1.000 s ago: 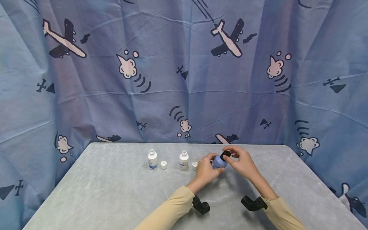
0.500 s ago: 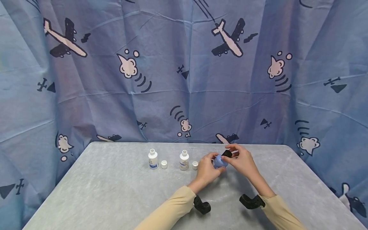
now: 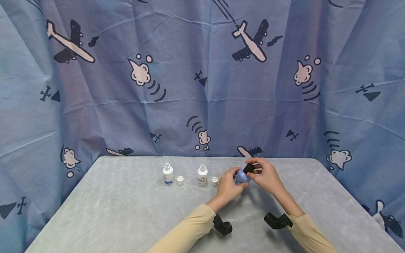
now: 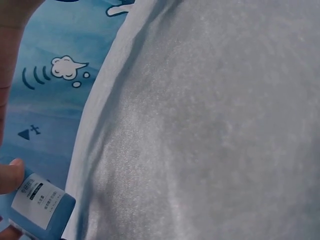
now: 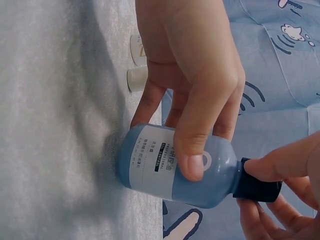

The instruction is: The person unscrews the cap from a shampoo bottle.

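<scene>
A blue bottle (image 5: 215,150) with a white printed label is held tilted above the table at the right of the head view. My left hand (image 3: 228,187) grips its body, the thumb lying across the label. The fingers and thumb of my right hand (image 3: 266,176) pinch the black cap (image 5: 257,182), which sits at the bottle's neck. In the left wrist view only the lower part of the blue bottle (image 4: 40,205) shows, at the bottom left corner.
Two uncapped white bottles, one at the left (image 3: 168,174) and one nearer the hands (image 3: 202,175), stand on the grey table (image 3: 120,211). Beside each lies a white cap, the left one (image 3: 180,180) and the right one (image 3: 214,181). A blue patterned curtain (image 3: 177,77) hangs behind.
My right fingers have shifted slightly around the black cap, and its tilt varies a little. The left hand keeps its grip on the bottle in nearly the same place.
</scene>
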Demonstrator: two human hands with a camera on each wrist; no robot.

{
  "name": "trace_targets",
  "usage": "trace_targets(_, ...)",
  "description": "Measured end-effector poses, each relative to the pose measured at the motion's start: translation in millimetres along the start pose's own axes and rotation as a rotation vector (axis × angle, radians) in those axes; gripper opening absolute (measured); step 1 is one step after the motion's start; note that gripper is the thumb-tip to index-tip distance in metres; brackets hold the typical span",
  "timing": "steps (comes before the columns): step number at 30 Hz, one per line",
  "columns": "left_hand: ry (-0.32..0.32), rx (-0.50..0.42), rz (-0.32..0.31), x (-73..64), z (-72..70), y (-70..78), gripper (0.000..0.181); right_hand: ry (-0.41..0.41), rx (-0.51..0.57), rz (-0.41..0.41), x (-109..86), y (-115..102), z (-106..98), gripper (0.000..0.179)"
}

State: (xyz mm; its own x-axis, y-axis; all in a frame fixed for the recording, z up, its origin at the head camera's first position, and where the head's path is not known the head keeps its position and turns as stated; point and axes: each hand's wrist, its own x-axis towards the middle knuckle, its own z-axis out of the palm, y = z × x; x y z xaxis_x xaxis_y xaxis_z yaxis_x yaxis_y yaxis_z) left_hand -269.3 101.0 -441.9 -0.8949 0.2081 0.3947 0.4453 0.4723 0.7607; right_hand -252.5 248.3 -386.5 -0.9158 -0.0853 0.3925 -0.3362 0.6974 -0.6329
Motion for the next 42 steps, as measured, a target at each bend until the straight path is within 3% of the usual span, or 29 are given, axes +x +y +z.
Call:
trace_targets(10,0.004,-0.009,-0.026,0.9,3.0,-2.2,0.051,-0.019,0.019,-0.045,-1.4,2.5,1.0,0.04)
trace_targets(19,0.021,0.012,-0.019,1.1,1.9,0.1,0.05,0.018,-0.013,0.05,-0.1,1.1,1.1,0.041)
trace_targets(24,0.028,0.031,0.012,0.3,1.9,0.7,0.051,0.026,-0.035,0.053,0.2,1.0,1.4,0.036)
trace_targets(42,0.006,0.005,0.055,-1.3,0.4,-3.8,0.05,-0.056,0.08,-0.055,-1.6,4.1,0.6,0.041)
